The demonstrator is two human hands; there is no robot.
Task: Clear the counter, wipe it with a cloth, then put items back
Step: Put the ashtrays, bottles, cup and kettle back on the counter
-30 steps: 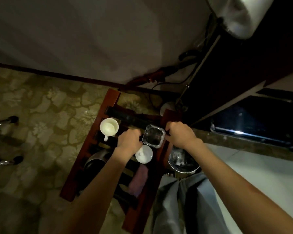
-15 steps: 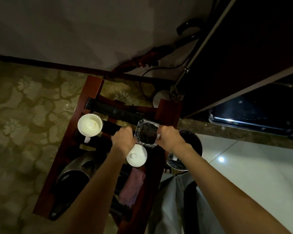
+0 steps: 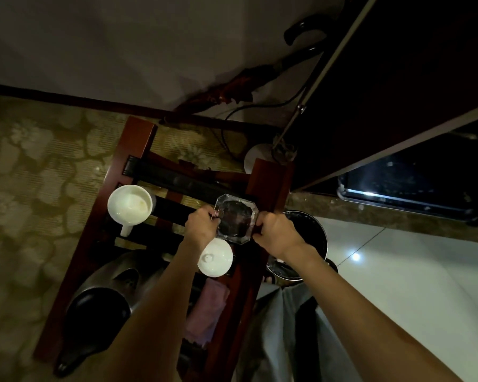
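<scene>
A clear octagonal glass ashtray (image 3: 236,217) is held between both hands over a red wooden rack with black straps (image 3: 138,133). My left hand (image 3: 202,226) grips its left edge and my right hand (image 3: 276,234) grips its right edge. On the straps stands a white mug (image 3: 129,207), handle toward me. A white lid (image 3: 215,257) lies just below the ashtray, partly under my left wrist. A dark kettle (image 3: 100,304) rests at the rack's near left. A pink cloth (image 3: 206,312) hangs among the straps, near the rack's right side.
A metal bin (image 3: 315,238) with a dark inside stands right of the rack, partly behind my right arm. A dark cabinet (image 3: 398,78) and a black tray (image 3: 411,188) fill the upper right. An umbrella (image 3: 260,81) and cables lie by the wall. Patterned carpet lies left, white floor tile right.
The view has tilted and drawn closer. Both hands keep hold of the ashtray, which sits slightly lower toward the lid. Kettle and mug show more fully.
</scene>
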